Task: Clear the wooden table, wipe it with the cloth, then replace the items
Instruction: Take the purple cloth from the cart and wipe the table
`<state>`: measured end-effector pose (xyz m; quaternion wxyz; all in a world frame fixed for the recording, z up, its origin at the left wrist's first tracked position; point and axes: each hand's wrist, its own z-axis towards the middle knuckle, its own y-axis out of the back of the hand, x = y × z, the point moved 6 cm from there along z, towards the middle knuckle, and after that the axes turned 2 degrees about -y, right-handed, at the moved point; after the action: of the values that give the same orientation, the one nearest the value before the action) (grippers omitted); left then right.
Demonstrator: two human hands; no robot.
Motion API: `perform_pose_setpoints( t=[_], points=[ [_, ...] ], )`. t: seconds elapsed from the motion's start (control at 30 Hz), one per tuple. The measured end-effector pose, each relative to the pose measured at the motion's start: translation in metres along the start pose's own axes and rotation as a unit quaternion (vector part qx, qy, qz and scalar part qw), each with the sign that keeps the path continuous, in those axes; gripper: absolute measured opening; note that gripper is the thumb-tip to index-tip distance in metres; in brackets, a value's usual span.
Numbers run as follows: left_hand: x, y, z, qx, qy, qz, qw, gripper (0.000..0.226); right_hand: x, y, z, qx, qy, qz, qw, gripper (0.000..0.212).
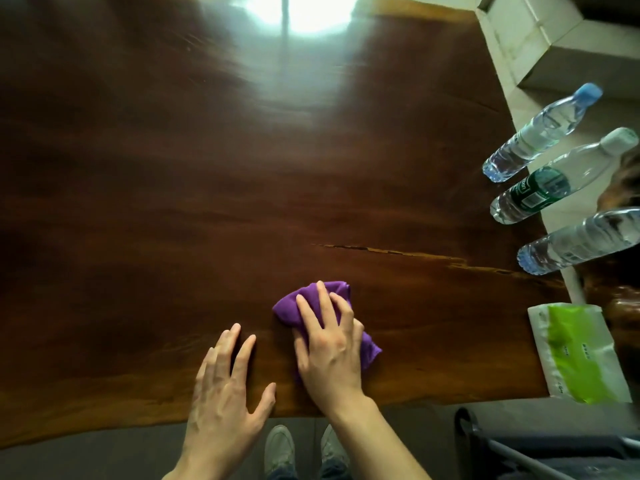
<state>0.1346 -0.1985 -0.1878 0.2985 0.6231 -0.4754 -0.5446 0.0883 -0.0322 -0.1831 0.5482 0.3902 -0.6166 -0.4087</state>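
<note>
A purple cloth (304, 299) lies bunched on the dark wooden table (173, 202) near its front edge. My right hand (329, 344) presses flat on top of the cloth, fingers spread over it. My left hand (225, 393) rests palm down on the bare wood just left of the cloth, fingers apart, holding nothing. Three clear water bottles stand at the table's right edge: one with a blue cap (540, 133), one with a green label (561, 178), one nearest (581, 240). A green and white tissue pack (578, 351) lies at the front right corner.
A pale box or ledge (540, 39) sits beyond the far right corner. A crack (398, 252) runs across the wood toward the bottles. Bright light glares on the far middle. A dark chair (519, 445) stands at the lower right; my shoes (301, 448) show below the table edge.
</note>
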Motion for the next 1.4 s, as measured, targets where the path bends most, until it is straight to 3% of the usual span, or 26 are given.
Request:
perform_pose_setpoints(
  t=[0.13, 0.3, 0.53, 0.73, 0.9, 1.07, 1.2, 1.4],
  points=[
    [-0.002, 0.005, 0.004, 0.029, 0.016, 0.006, 0.999, 0.082, -0.002, 0.008, 0.001, 0.055, 0.017, 0.033, 0.998, 0.057],
    [-0.008, 0.023, 0.027, -0.027, 0.018, -0.007, 0.999, 0.061, -0.021, 0.036, 0.018, 0.098, 0.006, 0.159, 0.982, 0.055],
    [-0.031, 0.06, 0.123, -0.1, -0.014, -0.018, 0.995, 0.051, -0.081, 0.095, 0.075, -0.015, -0.075, 0.27, 0.96, 0.052],
    [-0.03, 0.054, 0.2, -0.094, -0.015, -0.005, 0.995, 0.064, -0.147, 0.117, 0.144, -0.068, -0.122, 0.238, 0.961, 0.047],
    [-0.025, 0.037, 0.21, -0.078, -0.014, 0.023, 0.997, 0.077, -0.181, 0.116, 0.192, -0.145, -0.162, 0.153, 0.964, 0.05],
    [-0.023, 0.032, 0.211, -0.081, -0.009, 0.023, 0.996, 0.077, -0.18, 0.088, 0.224, -0.133, -0.229, 0.075, 0.961, 0.053],
    [-0.022, 0.032, 0.21, -0.09, -0.007, 0.016, 0.996, 0.075, -0.139, 0.068, 0.24, -0.128, -0.188, 0.054, 0.972, 0.052],
    [-0.02, 0.03, 0.209, -0.121, -0.009, 0.023, 0.992, 0.073, -0.042, 0.034, 0.245, -0.052, -0.022, 0.042, 0.998, 0.053]
  ],
)
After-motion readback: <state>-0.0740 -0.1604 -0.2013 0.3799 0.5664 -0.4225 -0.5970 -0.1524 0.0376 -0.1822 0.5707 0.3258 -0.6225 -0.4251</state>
